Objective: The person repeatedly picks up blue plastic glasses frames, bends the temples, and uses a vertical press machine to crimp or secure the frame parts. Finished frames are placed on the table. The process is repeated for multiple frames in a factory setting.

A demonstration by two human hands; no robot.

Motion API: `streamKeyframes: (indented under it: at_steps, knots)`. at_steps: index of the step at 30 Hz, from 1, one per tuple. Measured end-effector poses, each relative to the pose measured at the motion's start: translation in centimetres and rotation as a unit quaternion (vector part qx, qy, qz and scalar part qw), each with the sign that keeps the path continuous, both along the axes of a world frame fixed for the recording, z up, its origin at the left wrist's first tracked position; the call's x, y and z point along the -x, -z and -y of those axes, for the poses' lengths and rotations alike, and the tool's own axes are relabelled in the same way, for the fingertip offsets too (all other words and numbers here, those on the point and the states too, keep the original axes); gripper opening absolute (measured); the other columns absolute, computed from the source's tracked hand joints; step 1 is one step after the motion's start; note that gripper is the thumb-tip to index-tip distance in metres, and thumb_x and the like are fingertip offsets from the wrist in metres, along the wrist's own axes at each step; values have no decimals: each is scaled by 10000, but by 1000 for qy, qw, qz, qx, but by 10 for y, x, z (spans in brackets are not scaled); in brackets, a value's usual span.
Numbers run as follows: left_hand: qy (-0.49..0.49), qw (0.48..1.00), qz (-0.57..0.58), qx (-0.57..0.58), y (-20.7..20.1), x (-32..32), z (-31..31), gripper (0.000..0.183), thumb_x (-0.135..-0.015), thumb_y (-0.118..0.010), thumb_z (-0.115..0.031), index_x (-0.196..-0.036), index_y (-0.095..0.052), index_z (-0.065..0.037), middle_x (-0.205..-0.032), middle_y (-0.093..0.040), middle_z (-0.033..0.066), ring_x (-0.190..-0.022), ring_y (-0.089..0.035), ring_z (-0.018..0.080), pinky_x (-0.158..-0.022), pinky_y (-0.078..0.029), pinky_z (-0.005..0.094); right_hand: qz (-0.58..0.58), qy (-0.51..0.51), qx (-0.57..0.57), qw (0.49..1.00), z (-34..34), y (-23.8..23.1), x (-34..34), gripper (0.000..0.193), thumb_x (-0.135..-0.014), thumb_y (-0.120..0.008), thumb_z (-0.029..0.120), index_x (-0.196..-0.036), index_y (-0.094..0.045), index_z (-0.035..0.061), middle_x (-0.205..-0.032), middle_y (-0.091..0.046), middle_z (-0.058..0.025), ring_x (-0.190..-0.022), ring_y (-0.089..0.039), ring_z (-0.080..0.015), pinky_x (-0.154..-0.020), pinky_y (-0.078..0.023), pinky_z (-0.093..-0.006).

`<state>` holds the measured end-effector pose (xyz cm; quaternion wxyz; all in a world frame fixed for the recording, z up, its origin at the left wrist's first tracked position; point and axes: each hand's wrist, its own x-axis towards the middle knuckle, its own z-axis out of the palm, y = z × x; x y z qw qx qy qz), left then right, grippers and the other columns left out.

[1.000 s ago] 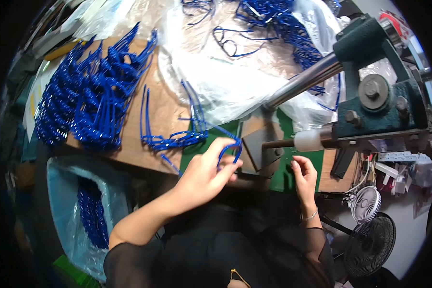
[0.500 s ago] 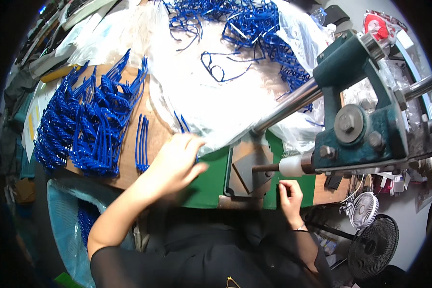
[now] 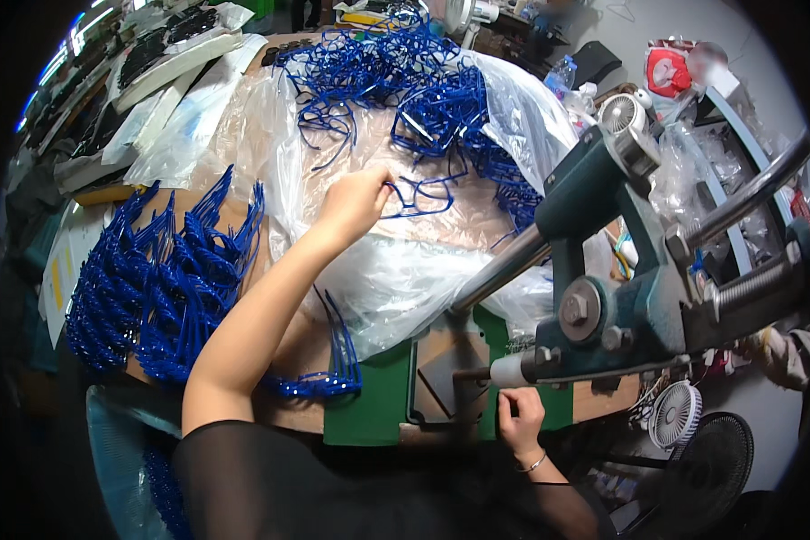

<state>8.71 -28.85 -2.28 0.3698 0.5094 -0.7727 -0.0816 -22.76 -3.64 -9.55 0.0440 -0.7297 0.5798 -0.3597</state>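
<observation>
The left hand (image 3: 355, 205) is at upper centre, its fingers closed on one end of a blue frame (image 3: 418, 213) above the plastic sheet (image 3: 378, 261); the exact grip is partly hidden by the hand. The right hand (image 3: 520, 418), at lower right of centre, is empty, its fingers loosely curled with a gap at the thumb, just beside the press (image 3: 594, 261).

The frame's thin legs could snag on the tangled heap (image 3: 441, 99) near it and drag others along. The limp sheet might bunch under the knuckles. The left forearm reaches between the stack (image 3: 171, 288) at left and the small row (image 3: 319, 387) at lower centre; swinging back low, it could topple either. The right fingers sit close enough to the rod (image 3: 471, 373) to be nipped if it shifted.

The frames are slim, glossy, wiry loops; the sheet is clear, crinkled film. The press is dark green, heavy-looking metal with a white collar (image 3: 509, 370), over a flat green mat (image 3: 360, 418) on the wooden desk (image 3: 297, 416).
</observation>
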Motion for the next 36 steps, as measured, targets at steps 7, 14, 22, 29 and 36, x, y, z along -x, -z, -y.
streamKeyframes:
  at_steps: [7,14,22,29,36]
  knots:
    - [127,712,-584,-368,-60,15,-157,188,-900,-407,-154,-1019,-425,-9,-834,-600,210,-620,-587,181,-617,-492,276,50,-23,-31,998,3,-2,4,72,-714,-604,2,-780,-586,25,-728,-564,-104,-667,-541,-262,-589,-439,-320]
    - [263,415,-795,-355,-34,19,-226,438,-913,-324,-182,-1301,-260,12,-797,-609,129,-359,-455,97,-666,-480,327,80,-26,-118,989,0,-13,2,65,-749,-588,-8,-811,-598,8,-749,-555,-96,-659,-543,-198,-581,-441,-269]
    - [262,621,-672,-308,-37,23,-248,894,-687,-705,-71,-1331,-86,-99,-987,-555,199,-663,-503,81,-659,-423,194,66,-45,-122,989,-5,-14,2,97,-748,-588,-10,-844,-587,4,-790,-555,-106,-686,-539,-208,-605,-445,-277]
    - [215,922,-320,-21,-26,51,-256,775,-674,-678,68,-1285,-211,-22,-1103,-528,212,-758,-565,147,-627,-460,234,77,-62,-164,982,0,-18,9,132,-753,-588,-10,-885,-591,3,-822,-556,-109,-713,-557,-198,-631,-456,-266]
    - [218,936,-277,1,-36,46,-265,712,-660,-701,42,-1238,-286,0,-1068,-567,202,-615,-551,145,-593,-462,243,30,-77,-159,984,-3,-14,11,155,-750,-606,15,-905,-592,16,-855,-554,-97,-703,-538,-183,-622,-451,-263]
